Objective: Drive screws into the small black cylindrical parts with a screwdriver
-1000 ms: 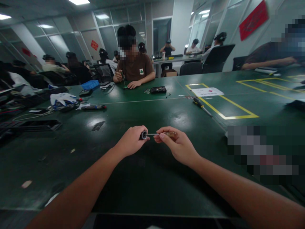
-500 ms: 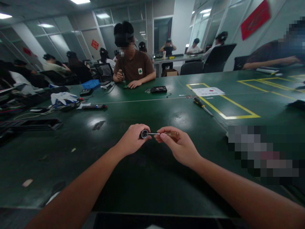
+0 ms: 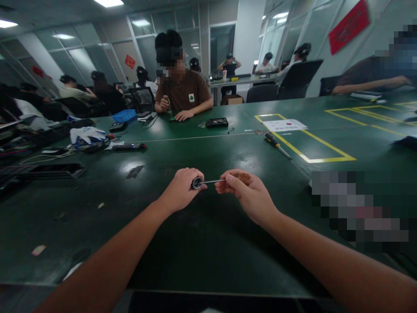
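My left hand (image 3: 183, 189) is closed around a small black cylindrical part (image 3: 196, 183) whose round, open end with a pale ring faces me. My right hand (image 3: 248, 193) grips a screwdriver (image 3: 213, 181) by its handle, mostly covered by my fingers. Its thin metal shaft runs leftward, with the tip at the ringed opening of the black part. Whether the tip touches anything inside is too small to tell. Both hands are held above the green table (image 3: 182, 261).
Another screwdriver (image 3: 277, 145) lies ahead to the right, by a paper sheet (image 3: 285, 125) and yellow tape. White gloves (image 3: 86, 135), cables and a long dark tool (image 3: 128, 147) lie to the left. Across the table a co-worker (image 3: 184, 89) works near a black device (image 3: 217, 122).
My right hand has shifted slightly right and its fingers have rolled over the handle, so more of the shaft shows. My left hand and the black part have barely moved.
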`<action>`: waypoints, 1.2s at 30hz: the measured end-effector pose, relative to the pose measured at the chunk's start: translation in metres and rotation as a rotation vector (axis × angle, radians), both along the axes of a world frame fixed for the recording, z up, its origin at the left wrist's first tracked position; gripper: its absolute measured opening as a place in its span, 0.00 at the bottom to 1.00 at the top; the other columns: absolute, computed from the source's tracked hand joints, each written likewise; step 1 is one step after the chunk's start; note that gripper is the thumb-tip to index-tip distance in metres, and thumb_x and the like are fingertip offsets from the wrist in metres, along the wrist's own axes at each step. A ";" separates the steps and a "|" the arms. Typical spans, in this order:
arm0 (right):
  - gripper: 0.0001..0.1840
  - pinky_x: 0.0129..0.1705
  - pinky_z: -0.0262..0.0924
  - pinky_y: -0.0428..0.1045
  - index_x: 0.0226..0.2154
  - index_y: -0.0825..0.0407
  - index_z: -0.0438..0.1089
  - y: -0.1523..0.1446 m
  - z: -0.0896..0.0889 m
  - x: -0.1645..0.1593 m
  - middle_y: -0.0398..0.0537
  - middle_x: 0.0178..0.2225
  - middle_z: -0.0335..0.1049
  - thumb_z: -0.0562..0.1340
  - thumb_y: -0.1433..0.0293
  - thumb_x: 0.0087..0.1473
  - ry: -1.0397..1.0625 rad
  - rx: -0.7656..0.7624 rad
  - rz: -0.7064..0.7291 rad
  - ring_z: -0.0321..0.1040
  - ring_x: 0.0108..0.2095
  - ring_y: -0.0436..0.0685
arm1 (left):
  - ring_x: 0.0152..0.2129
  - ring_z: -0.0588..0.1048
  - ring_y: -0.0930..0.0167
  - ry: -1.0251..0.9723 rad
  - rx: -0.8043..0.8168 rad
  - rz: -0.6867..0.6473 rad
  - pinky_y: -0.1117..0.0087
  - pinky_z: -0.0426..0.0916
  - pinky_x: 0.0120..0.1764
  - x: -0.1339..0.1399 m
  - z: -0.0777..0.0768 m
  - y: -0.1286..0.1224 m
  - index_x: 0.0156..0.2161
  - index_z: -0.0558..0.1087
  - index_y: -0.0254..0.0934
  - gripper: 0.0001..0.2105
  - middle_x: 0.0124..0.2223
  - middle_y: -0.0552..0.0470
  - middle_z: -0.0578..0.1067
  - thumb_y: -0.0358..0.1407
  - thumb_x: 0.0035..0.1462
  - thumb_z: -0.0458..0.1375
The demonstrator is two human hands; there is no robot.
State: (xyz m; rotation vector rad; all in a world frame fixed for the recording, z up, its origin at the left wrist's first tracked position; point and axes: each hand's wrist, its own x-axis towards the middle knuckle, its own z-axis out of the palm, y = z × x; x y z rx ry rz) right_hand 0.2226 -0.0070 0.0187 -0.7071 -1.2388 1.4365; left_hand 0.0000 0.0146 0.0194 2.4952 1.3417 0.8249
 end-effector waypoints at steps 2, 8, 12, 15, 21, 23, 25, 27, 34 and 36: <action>0.11 0.44 0.73 0.54 0.38 0.51 0.77 -0.003 0.001 -0.001 0.47 0.33 0.81 0.70 0.61 0.57 -0.067 0.052 -0.022 0.79 0.35 0.55 | 0.34 0.71 0.67 -0.005 0.005 0.010 0.62 0.62 0.43 0.000 0.000 0.000 0.37 0.71 0.38 0.05 0.35 0.54 0.74 0.35 0.61 0.64; 0.12 0.45 0.73 0.55 0.39 0.50 0.76 -0.005 0.001 -0.003 0.48 0.35 0.82 0.69 0.60 0.58 -0.177 0.100 -0.061 0.79 0.36 0.56 | 0.35 0.71 0.67 -0.010 0.014 0.012 0.62 0.62 0.42 0.001 -0.002 0.000 0.38 0.71 0.38 0.05 0.35 0.54 0.74 0.35 0.62 0.64; 0.12 0.46 0.73 0.56 0.39 0.50 0.76 -0.005 0.001 -0.004 0.48 0.34 0.82 0.69 0.60 0.57 -0.154 0.067 -0.051 0.79 0.36 0.56 | 0.35 0.71 0.67 -0.007 0.020 0.017 0.62 0.61 0.43 0.002 -0.002 0.000 0.38 0.71 0.39 0.05 0.36 0.54 0.74 0.35 0.62 0.63; 0.13 0.46 0.73 0.55 0.38 0.50 0.77 -0.004 0.000 -0.005 0.47 0.34 0.81 0.71 0.60 0.55 -0.055 -0.020 -0.024 0.79 0.36 0.56 | 0.35 0.71 0.66 -0.001 0.026 0.027 0.62 0.61 0.43 0.003 -0.002 -0.001 0.38 0.71 0.39 0.05 0.36 0.54 0.74 0.34 0.61 0.63; 0.13 0.43 0.72 0.52 0.36 0.52 0.76 0.002 -0.001 -0.007 0.48 0.32 0.81 0.73 0.61 0.52 0.133 -0.229 0.030 0.78 0.33 0.54 | 0.35 0.71 0.66 0.016 0.030 0.030 0.61 0.62 0.44 0.003 -0.001 -0.001 0.39 0.71 0.38 0.04 0.36 0.53 0.74 0.33 0.62 0.62; 0.13 0.43 0.72 0.51 0.36 0.52 0.76 0.003 -0.001 -0.006 0.48 0.32 0.81 0.73 0.61 0.52 0.153 -0.262 0.048 0.78 0.33 0.54 | 0.35 0.71 0.66 0.017 0.033 0.033 0.61 0.62 0.44 0.003 -0.001 -0.001 0.39 0.71 0.38 0.04 0.36 0.53 0.74 0.33 0.62 0.62; 0.12 0.43 0.72 0.51 0.36 0.52 0.76 0.003 0.000 -0.006 0.48 0.32 0.81 0.72 0.62 0.53 0.164 -0.283 0.064 0.78 0.33 0.53 | 0.35 0.71 0.66 0.018 0.032 0.032 0.61 0.62 0.44 0.003 -0.001 -0.002 0.38 0.70 0.38 0.04 0.36 0.53 0.74 0.33 0.62 0.62; 0.11 0.43 0.73 0.51 0.36 0.52 0.76 0.003 0.000 -0.006 0.48 0.32 0.81 0.72 0.62 0.53 0.165 -0.294 0.069 0.78 0.33 0.54 | 0.35 0.71 0.66 0.021 0.029 0.029 0.61 0.62 0.44 0.002 0.000 -0.002 0.38 0.70 0.38 0.04 0.36 0.53 0.74 0.34 0.62 0.62; 0.10 0.39 0.73 0.51 0.32 0.53 0.76 0.004 0.002 -0.004 0.48 0.29 0.79 0.71 0.63 0.54 0.122 -0.264 0.070 0.77 0.31 0.55 | 0.36 0.72 0.66 0.034 0.036 0.014 0.60 0.62 0.46 0.002 0.001 -0.003 0.39 0.70 0.38 0.03 0.37 0.53 0.74 0.33 0.62 0.61; 0.10 0.37 0.72 0.51 0.31 0.52 0.76 0.004 0.003 -0.003 0.47 0.27 0.79 0.70 0.63 0.54 0.122 -0.230 0.052 0.76 0.29 0.54 | 0.36 0.72 0.66 0.031 0.034 0.021 0.60 0.62 0.46 0.002 0.001 -0.002 0.39 0.71 0.38 0.04 0.37 0.53 0.75 0.33 0.62 0.61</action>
